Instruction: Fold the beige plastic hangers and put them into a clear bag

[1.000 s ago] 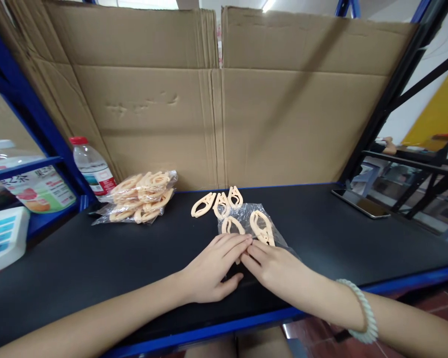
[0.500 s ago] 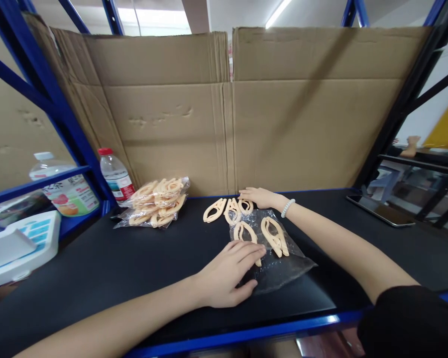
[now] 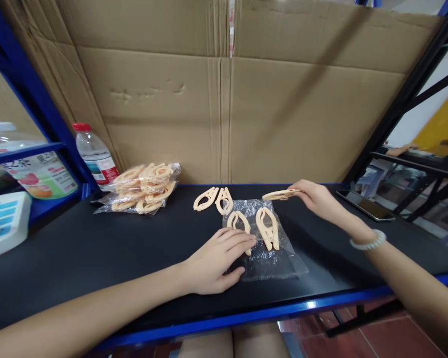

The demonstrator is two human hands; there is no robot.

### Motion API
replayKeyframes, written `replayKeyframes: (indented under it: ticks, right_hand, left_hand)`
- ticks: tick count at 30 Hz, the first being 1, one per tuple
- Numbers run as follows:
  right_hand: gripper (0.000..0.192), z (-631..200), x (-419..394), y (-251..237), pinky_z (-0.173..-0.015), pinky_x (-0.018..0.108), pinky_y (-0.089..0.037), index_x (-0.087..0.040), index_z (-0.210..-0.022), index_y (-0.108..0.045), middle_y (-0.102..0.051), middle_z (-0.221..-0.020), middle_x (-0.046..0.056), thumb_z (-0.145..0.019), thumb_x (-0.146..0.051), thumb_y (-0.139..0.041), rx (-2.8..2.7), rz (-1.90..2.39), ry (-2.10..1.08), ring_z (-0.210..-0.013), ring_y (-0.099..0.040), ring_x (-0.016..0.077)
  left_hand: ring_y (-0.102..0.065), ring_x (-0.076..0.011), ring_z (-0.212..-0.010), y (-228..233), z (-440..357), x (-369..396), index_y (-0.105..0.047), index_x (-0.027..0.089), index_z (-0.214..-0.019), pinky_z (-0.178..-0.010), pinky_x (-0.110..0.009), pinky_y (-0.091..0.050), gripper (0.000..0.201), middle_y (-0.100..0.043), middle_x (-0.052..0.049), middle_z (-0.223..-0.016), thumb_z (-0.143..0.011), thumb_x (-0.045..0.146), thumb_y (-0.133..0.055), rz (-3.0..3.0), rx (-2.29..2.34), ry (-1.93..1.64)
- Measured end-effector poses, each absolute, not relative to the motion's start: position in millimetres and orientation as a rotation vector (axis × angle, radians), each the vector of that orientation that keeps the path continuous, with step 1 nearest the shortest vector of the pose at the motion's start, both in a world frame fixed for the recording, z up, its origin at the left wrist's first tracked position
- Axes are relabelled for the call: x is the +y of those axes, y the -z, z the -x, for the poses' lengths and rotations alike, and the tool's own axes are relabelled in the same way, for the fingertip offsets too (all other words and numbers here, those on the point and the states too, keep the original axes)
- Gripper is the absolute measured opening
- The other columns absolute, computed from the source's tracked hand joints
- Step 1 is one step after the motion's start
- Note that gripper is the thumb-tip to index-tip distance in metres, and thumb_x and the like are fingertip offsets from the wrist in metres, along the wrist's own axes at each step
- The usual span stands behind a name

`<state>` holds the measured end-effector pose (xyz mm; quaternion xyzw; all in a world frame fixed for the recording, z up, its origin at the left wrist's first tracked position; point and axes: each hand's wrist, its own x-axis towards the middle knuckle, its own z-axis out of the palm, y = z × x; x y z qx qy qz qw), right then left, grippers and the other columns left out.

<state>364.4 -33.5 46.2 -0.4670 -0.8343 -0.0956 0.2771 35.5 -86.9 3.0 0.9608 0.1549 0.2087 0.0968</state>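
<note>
My left hand (image 3: 216, 259) lies flat on the near edge of a clear plastic bag (image 3: 272, 258) on the black table. Two peach plastic clips (image 3: 268, 227) sit inside or on the bag. My right hand (image 3: 317, 199) holds one peach clip (image 3: 280, 195) above the table, just right of the bag's far end. Two loose clips (image 3: 214, 199) lie beyond the bag. A white bead bracelet (image 3: 368, 241) is on my right wrist.
A filled bag of clips (image 3: 144, 188) lies at the back left beside a water bottle (image 3: 93, 156). Cardboard sheets (image 3: 224, 94) wall the back. A tablet (image 3: 366, 206) lies at the far right. Blue shelf posts and a white device (image 3: 3, 223) stand left.
My right hand left the bag, reached to the loose clips at the back, picked one up and carried it right. My left hand stayed on the bag.
</note>
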Motion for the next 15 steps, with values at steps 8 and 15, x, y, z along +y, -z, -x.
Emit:
replayKeyframes:
  ticks: [8,15]
  right_hand:
    - [0.01,-324,-174,-69,-0.066,0.028,-0.052,-0.023,-0.096,-0.06,-0.069,-0.086,0.002,-0.087,-0.029,-0.06,-1.792,1.189,0.531,-0.072,-0.066,0.0171]
    - [0.03,-274,-189,-33,-0.065,0.033,-0.049,-0.012,-0.098,-0.063,-0.066,-0.079,0.008,-0.093,-0.007,-0.034,-2.341,0.745,0.701,-0.072,-0.061,0.0198]
  left_hand:
    - [-0.04,-0.0255,-0.13,-3,-37,-88,-0.03,0.02,-0.14,-0.106,-0.045,-0.036,0.061,-0.045,-0.012,-0.141,-0.083,0.015,-0.049,-2.849,0.529,-0.586]
    - [-0.035,-0.0276,-0.134,-2,-40,-91,-0.02,0.021,-0.145,-0.107,-0.048,-0.035,0.072,-0.036,-0.013,-0.147,-0.08,0.014,-0.051,-2.843,0.582,-0.654]
